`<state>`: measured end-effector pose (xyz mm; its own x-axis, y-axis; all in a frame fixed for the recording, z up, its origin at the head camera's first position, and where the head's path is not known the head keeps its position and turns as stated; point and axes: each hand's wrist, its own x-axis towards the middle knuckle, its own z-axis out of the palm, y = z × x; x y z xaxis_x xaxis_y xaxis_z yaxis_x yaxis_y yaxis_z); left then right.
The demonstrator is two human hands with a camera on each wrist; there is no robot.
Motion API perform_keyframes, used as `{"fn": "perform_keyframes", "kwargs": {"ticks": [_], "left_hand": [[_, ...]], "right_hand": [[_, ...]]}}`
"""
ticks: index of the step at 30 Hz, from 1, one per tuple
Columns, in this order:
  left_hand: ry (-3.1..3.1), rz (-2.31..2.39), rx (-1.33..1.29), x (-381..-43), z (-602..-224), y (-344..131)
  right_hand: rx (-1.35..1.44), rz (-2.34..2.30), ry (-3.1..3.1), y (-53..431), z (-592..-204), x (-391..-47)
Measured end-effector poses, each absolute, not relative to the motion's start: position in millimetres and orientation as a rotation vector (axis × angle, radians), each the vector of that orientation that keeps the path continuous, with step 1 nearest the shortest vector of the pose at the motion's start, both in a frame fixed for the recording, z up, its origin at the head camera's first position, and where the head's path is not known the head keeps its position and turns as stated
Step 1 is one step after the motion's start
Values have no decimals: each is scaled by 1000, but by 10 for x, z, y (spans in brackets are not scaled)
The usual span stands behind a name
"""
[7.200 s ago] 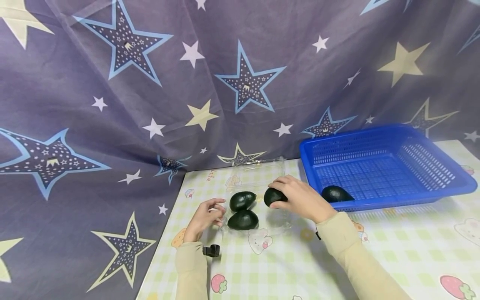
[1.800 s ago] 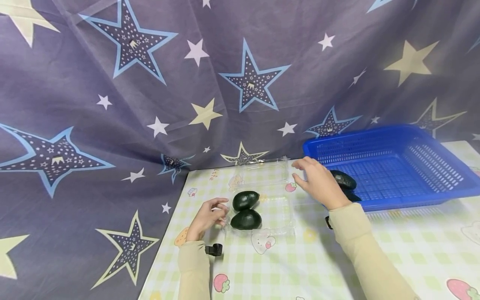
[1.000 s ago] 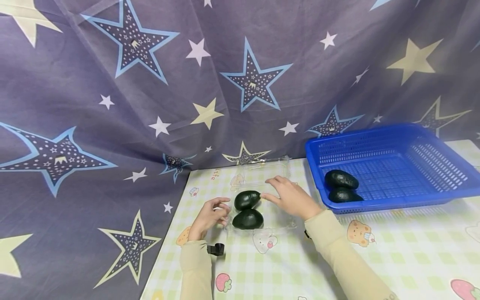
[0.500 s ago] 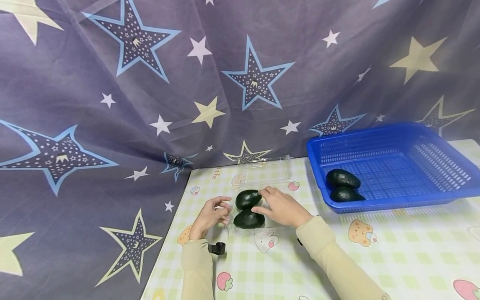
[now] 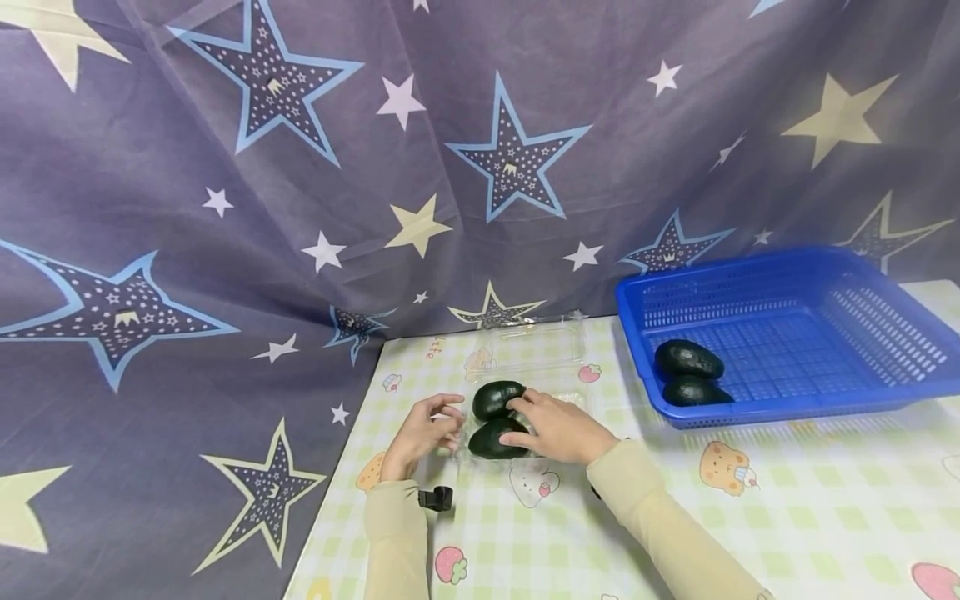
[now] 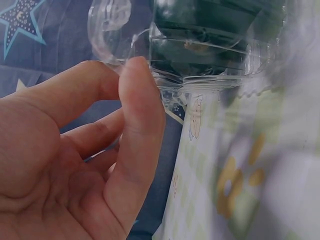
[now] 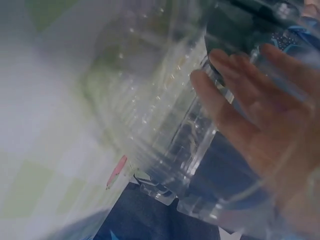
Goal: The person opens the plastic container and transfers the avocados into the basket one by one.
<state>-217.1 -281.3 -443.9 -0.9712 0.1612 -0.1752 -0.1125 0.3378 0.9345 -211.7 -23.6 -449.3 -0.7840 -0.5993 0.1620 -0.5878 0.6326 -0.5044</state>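
A clear plastic clamshell box (image 5: 587,402) lies with its lid (image 5: 528,343) folded back. In its left half, a far avocado (image 5: 492,401) and a near avocado (image 5: 491,440) sit side by side, both dark green. At the box's left end, my left hand (image 5: 426,432) pinches the rim; the left wrist view shows thumb and finger meeting at the clear edge. My right hand (image 5: 557,427) reaches in from the right. Its thumb is on the near avocado and its fingertips touch the far one, without closing round either. Clear plastic blurs the fingers (image 7: 225,107) in the right wrist view.
A blue perforated basket (image 5: 787,408) stands at the right, with two more avocados (image 5: 688,358) in its near left corner. A checked cloth (image 5: 570,533) covers the table. Behind, a star-patterned curtain (image 5: 360,167) hangs down to the table's back edge.
An avocado has gone from the box into the basket, beside the one there. My right hand then came back left, empty, to the two avocados in the box. My left hand stays put.
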Motion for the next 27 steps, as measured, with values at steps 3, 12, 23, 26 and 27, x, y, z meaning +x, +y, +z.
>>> {"fn": "perform_keyframes", "kwargs": {"ticks": [3, 12, 23, 26, 27], "left_hand": [[2366, 1693, 19, -2177, -4483, -2821], [2375, 1708, 24, -2173, -4482, -2811], [2376, 1701, 9, -2173, -4483, -2822], [2380, 1700, 11, -2184, -4502, -2823], [2380, 1701, 13, -2186, -4505, -2824]], "right_hand": [[-1056, -839, 2811, -259, -4525, -2118], [-1078, -863, 2780, -296, -4567, -2105], [-1077, -929, 2738, -355, -4592, -2102], [-1102, -959, 2734, -352, -4581, -2094], [-1113, -965, 2734, -351, -4576, -2091]]}}
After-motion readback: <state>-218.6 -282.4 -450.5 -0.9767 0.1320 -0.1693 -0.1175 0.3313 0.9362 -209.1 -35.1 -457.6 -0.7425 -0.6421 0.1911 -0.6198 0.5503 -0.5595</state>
